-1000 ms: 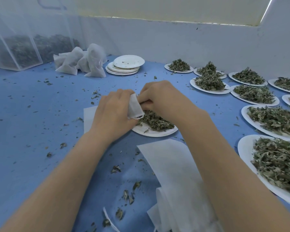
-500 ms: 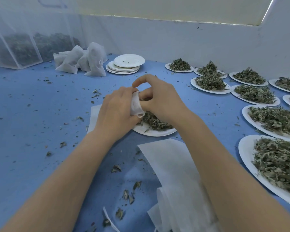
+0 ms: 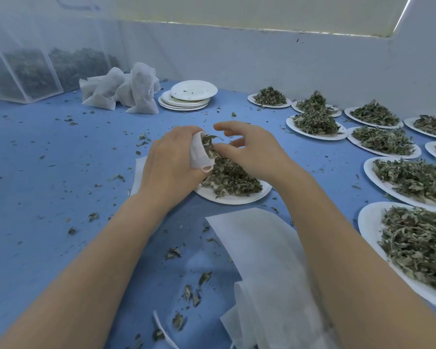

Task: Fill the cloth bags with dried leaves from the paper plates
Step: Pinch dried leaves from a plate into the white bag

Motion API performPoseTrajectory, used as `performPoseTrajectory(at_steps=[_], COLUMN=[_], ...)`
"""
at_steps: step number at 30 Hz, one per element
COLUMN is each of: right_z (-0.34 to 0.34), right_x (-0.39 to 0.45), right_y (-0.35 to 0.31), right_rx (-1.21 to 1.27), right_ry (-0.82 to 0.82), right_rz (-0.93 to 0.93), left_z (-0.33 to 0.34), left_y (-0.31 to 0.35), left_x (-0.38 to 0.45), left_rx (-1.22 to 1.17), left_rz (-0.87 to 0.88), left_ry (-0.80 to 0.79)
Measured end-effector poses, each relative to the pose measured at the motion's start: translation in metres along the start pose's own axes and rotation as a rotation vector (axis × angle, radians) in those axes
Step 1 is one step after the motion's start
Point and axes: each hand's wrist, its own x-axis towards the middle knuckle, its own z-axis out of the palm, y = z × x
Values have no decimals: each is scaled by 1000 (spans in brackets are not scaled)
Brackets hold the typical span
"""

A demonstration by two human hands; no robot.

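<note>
Right hand point(image 3: 252, 152) now opened; one bag point(image 3: 199, 154).

A blue desk point(image 3: 35, 152) spreads under the hands and out to every side. Beyond the hands a pale wall point(image 3: 237, 56) rises from its far edge, topped by a cream strip point(image 3: 237, 8). A thin bright slit of light point(image 3: 404, 13) shows at the upper right.
</note>
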Motion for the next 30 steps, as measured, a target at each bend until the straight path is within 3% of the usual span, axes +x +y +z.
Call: performPoseTrajectory(at_steps=[7,12,23,26,30], right_z=[0,-6,2,3,-4], right_x=[-1,-3,-6,-7,-7], right_y=[-2,-5,-22,-22,-16], right_rx=[350,316,-69,-15,174], right_ry=[-38,-12,-199,-246,-187], right_rz=[37,-9,-156,-166,-167], left_z=[-1,-1,6,3,-10], left_y=[-2,-4,3,6,-2], left_x=[2,3,-2,-2,2], left_rx=[52,152,171,136,94], left_rz=[-11,1,162,154,57], left_ry=[-8,-17,0,-13,-47])
